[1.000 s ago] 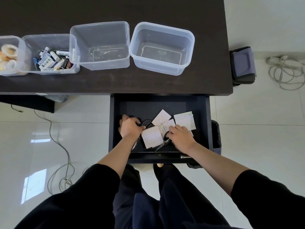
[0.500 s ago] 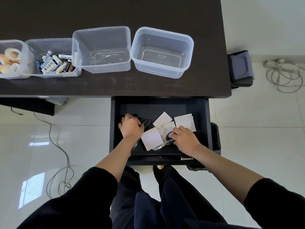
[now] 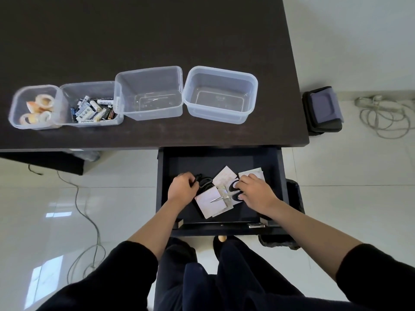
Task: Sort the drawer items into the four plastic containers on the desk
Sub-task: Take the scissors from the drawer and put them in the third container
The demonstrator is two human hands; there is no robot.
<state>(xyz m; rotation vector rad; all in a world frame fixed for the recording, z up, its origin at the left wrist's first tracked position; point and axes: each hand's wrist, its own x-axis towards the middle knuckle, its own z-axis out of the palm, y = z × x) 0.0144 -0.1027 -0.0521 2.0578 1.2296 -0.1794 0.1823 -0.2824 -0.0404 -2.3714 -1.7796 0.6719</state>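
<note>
Head view
Left hand: left hand (image 3: 182, 189) lay in the drawer's left half, fingers curled round the black handles of a pair of scissors (image 3: 204, 182).
Right hand: right hand (image 3: 254, 191) lay in the drawer's right half, fingers curled on the black handles of a second pair of scissors (image 3: 233, 191), whose blades pointed left over the cards.
Drawer: drawer (image 3: 221, 159) stood pulled out under the desk's near edge, right of centre.
Cards: pale square cards (image 3: 212, 202) lay overlapping in the drawer between the two hands; one more (image 3: 251, 172) lay just beyond the right hand.
Desk: dark desk (image 3: 157, 37) carried four clear containers in a row near its front edge, beyond the drawer.
Tape tub: leftmost tub (image 3: 15, 108), far left of the drawer, held rolls of tape (image 3: 43, 101).
Battery tub: next tub (image 3: 67, 90) held batteries (image 3: 92, 110).
Third tub: third tub (image 3: 148, 74), beyond the drawer's left side, showed only its bare floor.
Fourth tub: fourth tub (image 3: 221, 74), straight beyond the drawer, likewise.
Floor: a dark case (image 3: 323, 111) and a coiled cable (image 3: 386, 113) lay right of the desk.
</note>
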